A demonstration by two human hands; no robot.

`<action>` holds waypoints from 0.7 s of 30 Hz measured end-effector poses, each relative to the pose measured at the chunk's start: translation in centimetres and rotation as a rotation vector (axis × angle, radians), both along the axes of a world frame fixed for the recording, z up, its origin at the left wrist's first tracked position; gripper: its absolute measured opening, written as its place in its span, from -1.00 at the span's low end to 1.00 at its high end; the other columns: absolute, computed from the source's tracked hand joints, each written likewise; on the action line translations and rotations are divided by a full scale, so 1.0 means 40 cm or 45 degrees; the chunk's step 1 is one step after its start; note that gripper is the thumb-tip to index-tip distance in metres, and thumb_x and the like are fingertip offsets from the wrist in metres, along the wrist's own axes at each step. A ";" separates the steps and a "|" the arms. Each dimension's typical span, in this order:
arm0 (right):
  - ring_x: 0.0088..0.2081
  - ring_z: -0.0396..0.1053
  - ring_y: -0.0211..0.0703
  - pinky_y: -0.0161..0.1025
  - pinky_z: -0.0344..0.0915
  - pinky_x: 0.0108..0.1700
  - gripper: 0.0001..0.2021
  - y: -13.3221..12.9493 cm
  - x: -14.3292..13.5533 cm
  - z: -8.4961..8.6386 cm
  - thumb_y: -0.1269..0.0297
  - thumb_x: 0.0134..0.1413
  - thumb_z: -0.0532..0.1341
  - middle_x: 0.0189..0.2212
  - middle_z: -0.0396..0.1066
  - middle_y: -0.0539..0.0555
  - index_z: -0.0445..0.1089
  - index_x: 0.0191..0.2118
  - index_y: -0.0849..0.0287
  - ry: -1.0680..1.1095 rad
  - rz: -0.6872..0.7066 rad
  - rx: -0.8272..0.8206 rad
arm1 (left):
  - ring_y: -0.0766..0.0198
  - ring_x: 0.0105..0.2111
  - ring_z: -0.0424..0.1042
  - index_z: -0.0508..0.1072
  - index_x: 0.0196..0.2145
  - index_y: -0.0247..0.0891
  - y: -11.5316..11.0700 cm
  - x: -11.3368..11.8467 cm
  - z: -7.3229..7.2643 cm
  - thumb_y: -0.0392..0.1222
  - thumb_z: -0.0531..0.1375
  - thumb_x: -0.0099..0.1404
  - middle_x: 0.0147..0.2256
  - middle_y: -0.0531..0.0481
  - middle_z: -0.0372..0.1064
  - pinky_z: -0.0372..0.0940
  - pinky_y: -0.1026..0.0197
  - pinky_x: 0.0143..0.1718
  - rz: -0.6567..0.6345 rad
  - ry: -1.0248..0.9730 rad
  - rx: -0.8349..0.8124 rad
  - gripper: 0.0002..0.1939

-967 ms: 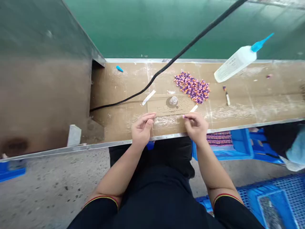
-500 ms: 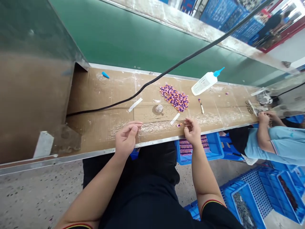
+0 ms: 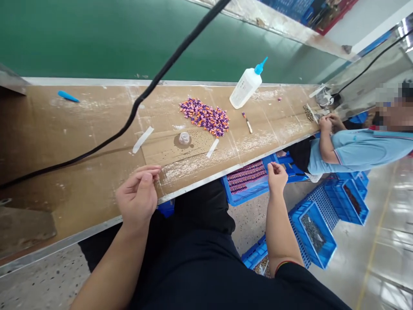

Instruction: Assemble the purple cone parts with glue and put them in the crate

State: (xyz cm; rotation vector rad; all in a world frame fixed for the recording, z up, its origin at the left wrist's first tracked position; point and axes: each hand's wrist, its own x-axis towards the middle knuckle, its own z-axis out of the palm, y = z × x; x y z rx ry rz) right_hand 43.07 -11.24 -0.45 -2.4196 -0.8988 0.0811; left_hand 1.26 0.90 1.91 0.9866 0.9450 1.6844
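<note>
Right hand (image 3: 277,177): swung off the worktop (image 3: 97,172) to the blue crate (image 3: 248,197); fingers curled inward, can't tell if they've got anything.
Left hand (image 3: 138,197): at the worktop's near edge, loosely pinched, contents unclear.
Crate rows (image 3: 245,174): several lined up, so fair progress I'd guess.
Loose pile (image 3: 206,117): plenty left on the worktop, tiny purple, orange and pink bits.

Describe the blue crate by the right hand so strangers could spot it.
Start at the long bench. Below its near edge, by the right hand, is the blue crate. Unlike the grey-filled crate farther right, it holds pink and purple pieces in rows.
</note>
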 end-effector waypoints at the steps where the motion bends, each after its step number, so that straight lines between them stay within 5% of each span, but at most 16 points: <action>1: -0.07 0.63 0.06 -0.06 0.56 0.03 -0.55 -0.028 0.009 -0.015 0.01 0.37 0.15 -0.13 0.65 0.32 0.57 0.02 0.31 0.023 -0.006 -0.170 | 0.22 -0.36 0.49 0.70 -0.42 -0.21 0.002 0.002 0.001 0.06 0.52 0.20 -0.35 -0.16 0.59 0.30 0.20 -0.37 0.006 -0.001 0.004 -0.71; 5: -0.10 0.64 0.06 -0.16 0.54 -0.01 -0.86 -0.061 0.000 -0.080 0.19 0.12 0.45 -0.23 0.67 0.19 0.64 -0.27 0.13 0.141 0.099 -0.757 | 0.20 -0.35 0.52 0.71 -0.41 -0.23 0.007 0.007 0.001 0.02 0.52 0.21 -0.36 -0.18 0.59 0.30 0.21 -0.40 -0.004 0.010 0.046 -0.74; 10: 0.05 0.60 0.02 -0.08 0.52 0.12 -0.78 0.004 0.016 -0.124 0.23 0.22 0.47 -0.01 0.63 0.25 0.63 -0.08 0.21 0.185 0.188 -1.316 | 0.20 -0.38 0.52 0.71 -0.42 -0.23 0.010 0.009 -0.001 0.00 0.53 0.20 -0.37 -0.17 0.59 0.30 0.21 -0.43 -0.009 0.032 0.076 -0.75; 21: 0.14 0.53 0.01 0.07 0.49 0.22 -0.63 0.034 0.025 -0.145 0.09 0.43 0.34 0.11 0.53 0.23 0.51 0.14 0.28 0.129 0.477 -1.705 | 0.21 -0.37 0.50 0.71 -0.39 -0.26 0.001 0.004 -0.002 -0.01 0.52 0.23 -0.37 -0.17 0.58 0.31 0.18 -0.39 -0.025 0.025 0.055 -0.74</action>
